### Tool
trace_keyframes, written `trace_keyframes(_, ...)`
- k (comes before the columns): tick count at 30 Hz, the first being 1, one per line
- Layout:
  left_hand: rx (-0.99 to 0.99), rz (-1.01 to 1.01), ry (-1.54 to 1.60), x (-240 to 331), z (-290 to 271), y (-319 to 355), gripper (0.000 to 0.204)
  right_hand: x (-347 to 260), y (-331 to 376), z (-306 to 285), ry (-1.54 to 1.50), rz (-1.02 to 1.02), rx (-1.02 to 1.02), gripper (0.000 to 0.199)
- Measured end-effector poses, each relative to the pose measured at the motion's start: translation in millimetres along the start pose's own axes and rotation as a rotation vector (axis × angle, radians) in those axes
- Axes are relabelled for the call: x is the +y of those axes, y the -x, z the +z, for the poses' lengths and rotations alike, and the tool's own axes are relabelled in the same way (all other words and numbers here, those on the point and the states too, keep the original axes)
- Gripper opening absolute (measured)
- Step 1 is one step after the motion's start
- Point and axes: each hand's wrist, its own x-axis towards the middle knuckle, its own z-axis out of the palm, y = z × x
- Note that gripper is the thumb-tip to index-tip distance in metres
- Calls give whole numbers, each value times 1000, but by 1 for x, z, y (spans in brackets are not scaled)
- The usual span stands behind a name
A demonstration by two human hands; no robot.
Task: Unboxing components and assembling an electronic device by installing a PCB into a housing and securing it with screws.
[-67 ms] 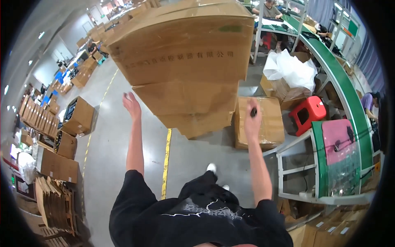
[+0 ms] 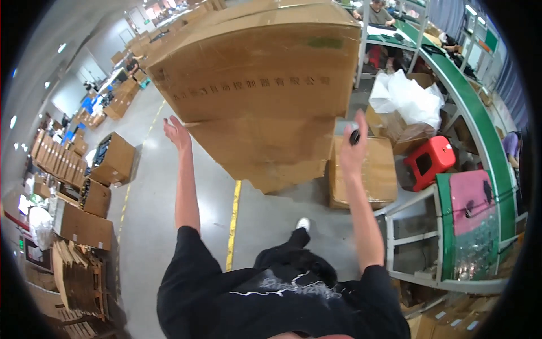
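Observation:
A very large brown cardboard box (image 2: 259,130) fills the upper middle of the view, its lower edge uneven and torn-looking. Beside its left edge is my left hand (image 2: 178,134), fingers spread and nothing in it. On the opposite side my right hand (image 2: 352,155) is raised near the box's right edge. A small black object (image 2: 354,137) sits in its grip; the exact kind does not show. Whether either hand touches the big box, I cannot tell. Behind my right hand, a smaller taped carton (image 2: 379,169) rests on the floor.
To the right stand a red stool (image 2: 430,161), a carton with white plastic wrap (image 2: 409,104) and a green-topped workbench (image 2: 446,226). Yellow lines (image 2: 232,226) mark the grey floor. Open cartons (image 2: 113,158) line the left side. Other people sit along the green conveyor (image 2: 480,107).
Both my hands have risen slightly beside the large box. One white shoe shows now where two did before. The surroundings have shifted a little to the right in view.

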Motion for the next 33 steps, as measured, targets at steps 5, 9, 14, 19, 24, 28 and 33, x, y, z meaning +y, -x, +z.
trace_keyframes(5, -12, 35, 452, -46, 70, -23, 52, 1, -59, 55, -296, 0, 54, 52)
trace_keyframes(9, 59, -220, 578, 12, 34, -27, 54, 1, -65, 66, -330, -15, 70, 47)
trace_keyframes(14, -28, -138, 672, 52, 40, 30, 58, 45, -143, 32, -404, 141, 317, 42)
trace_keyframes(19, 127, -246, 518, 164, 24, 177, 46, 105, -264, -27, -398, 404, 535, 47)
trace_keyframes(24, 171, -154, 572, 228, 37, 283, 28, 232, -319, -88, -536, 520, 474, 45)
trace_keyframes(28, 247, -259, 422, 216, 28, 283, 39, 218, -282, -103, -585, 463, 388, 41)
trace_keyframes(33, -44, -643, 598, 184, 0, 261, 46, 197, -328, -116, -461, 513, -28, 41)
